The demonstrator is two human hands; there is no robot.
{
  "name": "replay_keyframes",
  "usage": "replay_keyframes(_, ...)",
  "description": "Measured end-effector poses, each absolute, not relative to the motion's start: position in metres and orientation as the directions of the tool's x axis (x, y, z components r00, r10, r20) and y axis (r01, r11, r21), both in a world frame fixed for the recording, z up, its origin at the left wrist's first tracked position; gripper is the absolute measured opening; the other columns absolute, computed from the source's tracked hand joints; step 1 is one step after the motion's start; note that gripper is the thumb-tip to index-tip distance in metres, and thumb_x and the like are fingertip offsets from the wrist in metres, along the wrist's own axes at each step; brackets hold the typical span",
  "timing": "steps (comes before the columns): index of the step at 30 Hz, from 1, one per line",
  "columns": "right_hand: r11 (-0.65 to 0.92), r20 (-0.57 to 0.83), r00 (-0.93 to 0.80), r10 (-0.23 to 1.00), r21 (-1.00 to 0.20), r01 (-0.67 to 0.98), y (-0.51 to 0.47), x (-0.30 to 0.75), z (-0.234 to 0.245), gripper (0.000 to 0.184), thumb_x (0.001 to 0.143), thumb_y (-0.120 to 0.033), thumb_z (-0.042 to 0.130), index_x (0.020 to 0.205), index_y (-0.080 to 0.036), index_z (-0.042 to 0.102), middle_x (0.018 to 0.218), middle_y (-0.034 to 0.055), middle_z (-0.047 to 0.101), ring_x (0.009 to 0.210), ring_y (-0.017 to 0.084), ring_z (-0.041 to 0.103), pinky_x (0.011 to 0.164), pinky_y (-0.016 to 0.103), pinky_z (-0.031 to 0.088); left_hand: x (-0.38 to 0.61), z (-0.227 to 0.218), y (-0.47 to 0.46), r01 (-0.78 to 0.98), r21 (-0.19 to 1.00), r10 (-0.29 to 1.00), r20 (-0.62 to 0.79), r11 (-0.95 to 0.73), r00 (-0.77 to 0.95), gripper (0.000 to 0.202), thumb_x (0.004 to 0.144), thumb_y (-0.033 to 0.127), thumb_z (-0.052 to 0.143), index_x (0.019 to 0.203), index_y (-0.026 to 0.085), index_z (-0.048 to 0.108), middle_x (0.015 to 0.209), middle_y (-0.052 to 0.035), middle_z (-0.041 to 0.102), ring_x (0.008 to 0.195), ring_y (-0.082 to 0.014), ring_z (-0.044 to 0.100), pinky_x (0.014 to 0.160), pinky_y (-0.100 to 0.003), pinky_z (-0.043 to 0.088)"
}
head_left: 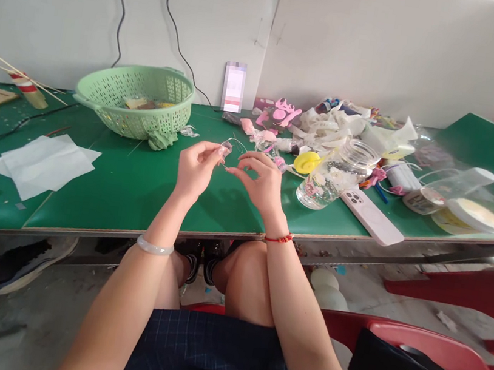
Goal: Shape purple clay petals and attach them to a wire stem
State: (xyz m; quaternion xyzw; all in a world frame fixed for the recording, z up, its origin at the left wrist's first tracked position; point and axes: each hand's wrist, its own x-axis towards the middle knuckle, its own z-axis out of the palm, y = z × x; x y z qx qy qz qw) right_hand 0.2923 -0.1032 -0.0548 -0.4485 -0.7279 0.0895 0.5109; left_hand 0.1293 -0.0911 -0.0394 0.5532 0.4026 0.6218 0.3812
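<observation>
View: from the head camera, both forearms reach out over the edge of a green work table [134,206], hands raised and close together.

Left hand [198,169]: narrow, thumb and fingertips [223,152] pinched on a small clear piece [225,148] at the end of a thin wire loop [237,142].

Right hand [259,180]: narrow, thumb and forefinger drawn close at the wire's lower end, just beside the left hand; whether they grip it, I can't tell.

Wire: held between the hands, arching up and away from them.

Past the left hand: a green plastic colander [132,101] stands farther out, and white paper sheets [43,162] lie well off to that side.

Past the right hand: a clear glass jar [335,173] stands near, with a yellow spiral piece [306,161] and pink foam cutouts [279,115] beyond. A phone in a pale case [371,215] lies just past the jar.

Wrists: a pale bangle [154,246] on the left, a red string bracelet [279,237] on the right.
</observation>
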Motion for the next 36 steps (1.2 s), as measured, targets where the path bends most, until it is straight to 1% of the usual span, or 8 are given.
replay_keyframes(4,0.596,0.673,-0.085,0.735,-0.581,0.554,-0.104,0.29,-0.055,0.022,0.09,-0.043,0.077,0.08,-0.024,0.074,0.114,0.0083,0.073,0.103,0.025,0.069,0.096,0.043,0.051,0.131,-0.038,-0.095,-0.042,0.918,0.914,0.387,-0.395,-0.124,0.028,0.077,0.045,0.081,0.083,0.018,0.076,0.08,-0.0054,0.077,0.075,-0.0165,0.07,0.074,-0.029,0.055)
replay_keyframes(9,0.595,0.695,-0.073,0.715,-0.551,0.585,-0.106,0.288,-0.057,0.014,0.089,-0.037,0.078,0.083,-0.025,0.078,0.126,0.0095,0.07,0.105,0.027,0.069,0.094,0.045,0.052,0.131,-0.036,-0.097,-0.07,0.938,0.937,0.331,-0.34,-0.11,0.029,0.074,0.046,0.084,0.081,0.019,0.075,0.082,-0.006,0.079,0.078,-0.0186,0.072,0.074,-0.03,0.056)
replay_keyframes(17,0.542,0.697,-0.04,0.715,-0.518,0.662,-0.106,0.285,-0.058,0.023,0.091,-0.045,0.074,0.078,-0.026,0.075,0.129,0.0077,0.073,0.104,0.029,0.07,0.096,0.05,0.051,0.127,-0.038,-0.095,-0.001,0.938,0.934,0.344,-0.346,-0.096,0.024,0.075,0.042,0.081,0.079,0.02,0.074,0.073,-0.0043,0.075,0.07,-0.0176,0.068,0.066,-0.029,0.052)
replay_keyframes(22,0.528,0.707,-0.023,0.707,-0.506,0.682,-0.107,0.283,-0.06,0.028,0.093,-0.048,0.072,0.077,-0.025,0.072,0.13,0.0065,0.074,0.105,0.03,0.071,0.099,0.052,0.049,0.128,-0.036,-0.097,-0.012,0.939,0.935,0.341,-0.344,-0.095,0.026,0.075,0.044,0.081,0.081,0.02,0.073,0.073,-0.0041,0.074,0.071,-0.0174,0.067,0.067,-0.029,0.052)
replay_keyframes(27,0.523,0.689,-0.02,0.725,-0.531,0.666,-0.107,0.285,-0.059,0.03,0.094,-0.049,0.07,0.076,-0.025,0.072,0.132,0.0058,0.074,0.112,0.031,0.069,0.101,0.053,0.047,0.128,-0.034,-0.098,-0.051,0.939,0.94,0.337,-0.34,-0.061,0.03,0.072,0.047,0.083,0.081,0.019,0.074,0.074,-0.0045,0.074,0.073,-0.0169,0.068,0.068,-0.029,0.053)
replay_keyframes(32,0.522,0.662,-0.024,0.749,-0.566,0.638,-0.107,0.287,-0.057,0.027,0.091,-0.046,0.074,0.075,-0.025,0.072,0.132,0.007,0.074,0.11,0.031,0.069,0.103,0.054,0.047,0.124,-0.035,-0.098,-0.075,0.927,0.93,0.368,-0.368,-0.01,0.031,0.073,0.047,0.084,0.087,0.019,0.079,0.09,-0.0083,0.08,0.076,-0.0173,0.07,0.07,-0.029,0.055)
replay_keyframes(34,0.555,0.661,-0.039,0.749,-0.595,0.582,-0.107,0.287,-0.056,0.024,0.09,-0.046,0.076,0.078,-0.025,0.073,0.13,0.0076,0.074,0.113,0.03,0.069,0.103,0.052,0.049,0.122,-0.037,-0.097,-0.047,0.925,0.926,0.378,-0.378,-0.008,0.031,0.075,0.048,0.083,0.091,0.02,0.081,0.095,-0.0087,0.081,0.078,-0.0181,0.071,0.07,-0.029,0.055)
replay_keyframes(36,0.59,0.651,-0.047,0.757,-0.652,0.477,-0.107,0.286,-0.056,0.023,0.087,-0.049,0.079,0.088,-0.026,0.075,0.13,0.0077,0.073,0.11,0.027,0.069,0.099,0.046,0.053,0.119,-0.04,-0.095,0.006,0.923,0.922,0.385,-0.385,-0.033,0.032,0.077,0.048,0.082,0.093,0.02,0.082,0.09,-0.0082,0.081,0.077,-0.0187,0.07,0.069,-0.029,0.054)
